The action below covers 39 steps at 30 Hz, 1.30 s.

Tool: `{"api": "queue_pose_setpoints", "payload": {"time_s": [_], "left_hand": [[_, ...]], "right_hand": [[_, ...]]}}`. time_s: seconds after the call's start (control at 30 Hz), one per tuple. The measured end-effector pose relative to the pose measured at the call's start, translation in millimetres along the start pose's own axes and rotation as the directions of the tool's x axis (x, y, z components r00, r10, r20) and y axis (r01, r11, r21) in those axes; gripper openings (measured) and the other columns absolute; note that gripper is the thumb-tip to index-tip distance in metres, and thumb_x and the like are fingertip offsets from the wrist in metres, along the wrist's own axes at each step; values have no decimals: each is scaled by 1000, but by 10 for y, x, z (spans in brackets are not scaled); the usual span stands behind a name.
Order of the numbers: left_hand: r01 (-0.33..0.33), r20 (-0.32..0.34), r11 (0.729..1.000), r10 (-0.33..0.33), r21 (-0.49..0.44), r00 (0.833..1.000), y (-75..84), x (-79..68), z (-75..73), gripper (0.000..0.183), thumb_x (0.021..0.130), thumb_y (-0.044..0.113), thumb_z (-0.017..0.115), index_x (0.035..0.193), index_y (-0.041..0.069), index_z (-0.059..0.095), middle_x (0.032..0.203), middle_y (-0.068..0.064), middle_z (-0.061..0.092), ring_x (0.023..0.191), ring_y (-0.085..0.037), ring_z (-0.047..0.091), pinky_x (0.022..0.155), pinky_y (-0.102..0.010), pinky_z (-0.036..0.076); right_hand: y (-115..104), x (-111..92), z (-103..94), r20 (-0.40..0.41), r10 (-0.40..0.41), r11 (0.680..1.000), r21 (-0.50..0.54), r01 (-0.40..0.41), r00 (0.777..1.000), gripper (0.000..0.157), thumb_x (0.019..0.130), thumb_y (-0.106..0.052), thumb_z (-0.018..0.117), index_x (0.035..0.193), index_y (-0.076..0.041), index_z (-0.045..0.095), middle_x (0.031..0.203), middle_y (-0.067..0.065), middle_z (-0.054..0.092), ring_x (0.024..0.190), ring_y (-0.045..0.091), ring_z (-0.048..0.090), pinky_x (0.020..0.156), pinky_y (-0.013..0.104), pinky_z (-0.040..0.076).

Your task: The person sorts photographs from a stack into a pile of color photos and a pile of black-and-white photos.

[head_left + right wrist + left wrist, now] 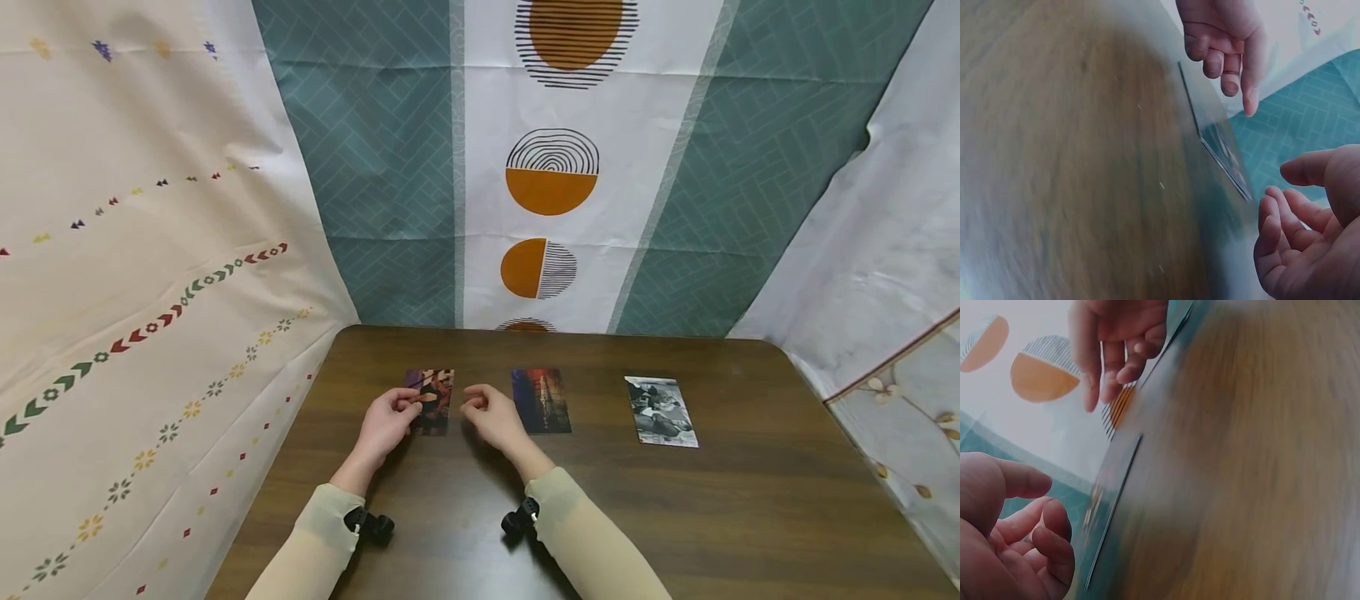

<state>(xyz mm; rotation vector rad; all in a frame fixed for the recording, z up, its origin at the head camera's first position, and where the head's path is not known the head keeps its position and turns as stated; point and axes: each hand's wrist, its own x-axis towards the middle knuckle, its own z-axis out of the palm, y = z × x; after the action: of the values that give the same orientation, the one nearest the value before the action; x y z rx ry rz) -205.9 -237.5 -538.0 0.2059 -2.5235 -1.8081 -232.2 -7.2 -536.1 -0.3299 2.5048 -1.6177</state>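
A dark, colourful picture card (437,421) lies on the wooden table at the left. My left hand (388,423) hovers over its left edge, thumb and fingers loosely bent and apart, with nothing held. Between that card and a blue-and-red picture card (542,402) is my right hand (495,417), also bent loosely. In the right wrist view, a gap shows between the thumb and fingertips of the right hand (1313,219). The left wrist view shows the left hand (1019,531) with a similar gap. A black-and-white picture card (662,412) lies farther right.
The brown wooden table (735,517) reaches back to a green and white patterned curtain (375,167). A cream patterned cloth (150,317) hangs along the left side, and a white cloth (885,250) along the right. Both wrists wear small black cameras.
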Motion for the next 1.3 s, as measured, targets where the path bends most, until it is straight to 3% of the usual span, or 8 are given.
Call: {"api": "queue_pose_setpoints", "payload": {"time_s": [0.2,0.43,0.73,0.97,1.3], "left_hand": [[-28,21,999,28,-25,999,79,-5,203,29,101,8,71,127,-4,69,88,-7,62,59,-18,54,56,-28,49],[-42,59,998,44,-38,997,160,-15,441,30,101,8,71,128,-4,69,88,-7,62,60,-16,54,57,-27,49],[-64,114,996,70,-57,991,253,-11,743,31,101,9,72,129,-4,68,86,-6,62,58,-16,54,57,-28,49],[-50,152,995,62,-84,986,301,-31,995,31,101,10,71,128,-4,68,86,-5,64,58,-17,55,58,-29,49],[-2,186,995,21,-103,982,386,-19,1320,33,101,8,70,131,-4,65,86,-6,63,55,-14,54,51,-27,44]], "right_hand": [[43,-48,-207,-46,-7,1000,-3,6,999,35,102,-16,70,135,-4,68,108,4,74,99,21,69,90,43,55],[135,-106,-443,-72,0,1000,5,0,997,37,103,-17,70,137,-3,67,111,5,75,100,23,70,84,39,57],[303,-213,-789,-137,22,1000,-18,-25,990,35,102,-16,70,134,-2,68,109,6,75,103,26,71,96,49,55],[487,-323,-1072,-204,71,995,-49,-82,976,35,100,-15,71,132,-3,70,112,9,75,105,28,69,95,49,54],[644,-355,-1346,-216,119,980,-129,-150,969,34,103,-13,65,133,2,67,117,18,72,111,36,67,99,55,52]]}}
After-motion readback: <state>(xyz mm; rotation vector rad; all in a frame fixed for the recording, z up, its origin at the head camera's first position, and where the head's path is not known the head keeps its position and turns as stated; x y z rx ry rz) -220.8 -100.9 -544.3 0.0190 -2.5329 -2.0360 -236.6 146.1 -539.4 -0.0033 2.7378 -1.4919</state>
